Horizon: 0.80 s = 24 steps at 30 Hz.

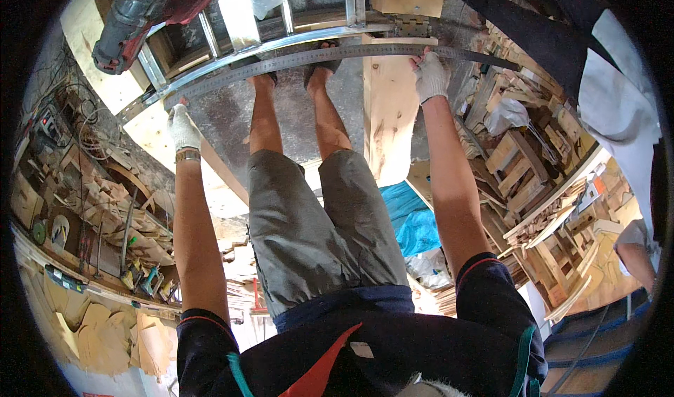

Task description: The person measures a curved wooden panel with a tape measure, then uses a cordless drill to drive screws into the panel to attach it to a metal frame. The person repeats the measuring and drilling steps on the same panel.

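A long steel ruler [302,61] stretches across in front of me, along the near side of a silvery metal frame [274,44] with crossbars. My left hand [184,129], in a white knit glove, is closed at the ruler's left end, above a pale wooden board [158,127]. In a matching glove, my right hand [430,77] pinches the ruler toward its right, over another pale board [390,116]. The ruler's dark end runs on past that hand. Fine finger contact on the left is hard to see.
A red and dark power tool [130,28] rests at upper left. A hinge [413,27] sits by the frame's right end. Wood offcuts [523,158] pile up at right, beside a person in white clothing [618,102]. Cables [88,134] and scraps lie at left.
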Available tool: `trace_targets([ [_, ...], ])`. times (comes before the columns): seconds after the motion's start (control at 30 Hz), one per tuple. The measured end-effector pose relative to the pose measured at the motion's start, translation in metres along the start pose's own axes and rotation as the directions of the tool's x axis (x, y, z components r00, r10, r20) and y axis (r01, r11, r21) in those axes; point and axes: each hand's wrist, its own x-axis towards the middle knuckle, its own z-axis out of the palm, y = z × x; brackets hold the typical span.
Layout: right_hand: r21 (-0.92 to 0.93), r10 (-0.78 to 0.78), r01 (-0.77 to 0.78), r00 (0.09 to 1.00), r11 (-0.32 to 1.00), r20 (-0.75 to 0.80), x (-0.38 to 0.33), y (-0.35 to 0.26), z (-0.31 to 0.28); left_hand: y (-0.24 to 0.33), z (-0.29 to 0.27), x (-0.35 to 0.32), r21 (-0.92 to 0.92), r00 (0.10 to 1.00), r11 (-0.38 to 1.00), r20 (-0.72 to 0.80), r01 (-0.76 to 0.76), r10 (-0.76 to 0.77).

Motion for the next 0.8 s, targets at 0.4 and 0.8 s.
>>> trace_targets([
  [0.4,-0.008,0.020,-0.020,1.000,1.000,-0.006,0.004,0.003,0.001,0.010,0.000,-0.006,0.064,0.999,0.997,-0.009,0.041,-0.041],
  [0.8,0.106,0.007,-0.020,0.992,0.994,0.123,-0.028,-0.011,0.003,-0.043,-0.036,0.002,-0.410,0.981,0.912,0.163,-0.025,0.100],
])
